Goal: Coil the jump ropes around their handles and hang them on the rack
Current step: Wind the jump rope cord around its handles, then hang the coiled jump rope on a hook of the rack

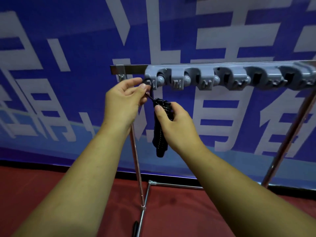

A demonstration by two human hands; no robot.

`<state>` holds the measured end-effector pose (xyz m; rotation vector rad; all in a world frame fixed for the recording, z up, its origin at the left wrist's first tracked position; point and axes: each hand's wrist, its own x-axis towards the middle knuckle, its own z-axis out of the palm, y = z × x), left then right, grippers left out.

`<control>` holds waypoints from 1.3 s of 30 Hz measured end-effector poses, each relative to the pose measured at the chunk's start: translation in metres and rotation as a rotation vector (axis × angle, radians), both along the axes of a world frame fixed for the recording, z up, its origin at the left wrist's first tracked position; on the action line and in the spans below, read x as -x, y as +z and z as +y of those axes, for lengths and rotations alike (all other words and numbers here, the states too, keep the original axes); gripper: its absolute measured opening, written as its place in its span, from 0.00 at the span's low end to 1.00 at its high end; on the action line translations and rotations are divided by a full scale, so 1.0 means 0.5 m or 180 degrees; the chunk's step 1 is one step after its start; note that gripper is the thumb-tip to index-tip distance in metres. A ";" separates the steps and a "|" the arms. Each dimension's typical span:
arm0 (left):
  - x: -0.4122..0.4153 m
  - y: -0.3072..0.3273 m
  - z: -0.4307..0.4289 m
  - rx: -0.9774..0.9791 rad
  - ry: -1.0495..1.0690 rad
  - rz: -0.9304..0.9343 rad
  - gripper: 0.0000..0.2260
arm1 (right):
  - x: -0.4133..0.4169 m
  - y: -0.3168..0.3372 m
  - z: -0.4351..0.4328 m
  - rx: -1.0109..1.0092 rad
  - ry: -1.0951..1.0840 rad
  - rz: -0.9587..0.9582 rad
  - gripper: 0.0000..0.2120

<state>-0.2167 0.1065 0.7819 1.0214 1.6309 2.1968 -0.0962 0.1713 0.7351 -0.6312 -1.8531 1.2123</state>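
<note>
Arms are stretched forward and upward from the lower corners, with the wrists angled in toward each other. A black loop of cord [147, 80] is pinched between thumb and forefinger of the left hand [125, 100], right at the leftmost hook of the grey rack [222, 77], which is carried on a chrome stand [136, 161]. The coiled jump rope [159, 137] is gripped near its top by the right hand [177, 127], thumb laid across the front and fingers curled behind, so the bundle hangs upright just below the rack's left end. A blue banner [68, 74] is seen behind and red floor [171, 219] beneath
</note>
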 end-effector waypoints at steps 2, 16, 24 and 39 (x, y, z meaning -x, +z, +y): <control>0.017 0.009 0.009 0.0020 0.0040 0.0008 0.07 | 0.017 0.011 0.011 0.0001 -0.0026 0.0006 0.11; 0.028 -0.117 0.033 0.0401 -0.0060 -0.0113 0.05 | 0.028 -0.101 0.053 0.0460 0.0031 -0.0083 0.07; 0.014 -0.291 -0.024 0.0752 -0.0088 -0.0122 0.05 | -0.011 -0.259 0.039 0.0893 0.0177 -0.0484 0.06; 0.016 -0.760 -0.120 0.2316 -0.0754 -0.0641 0.06 | -0.093 -0.702 -0.034 0.1526 0.0478 -0.1872 0.09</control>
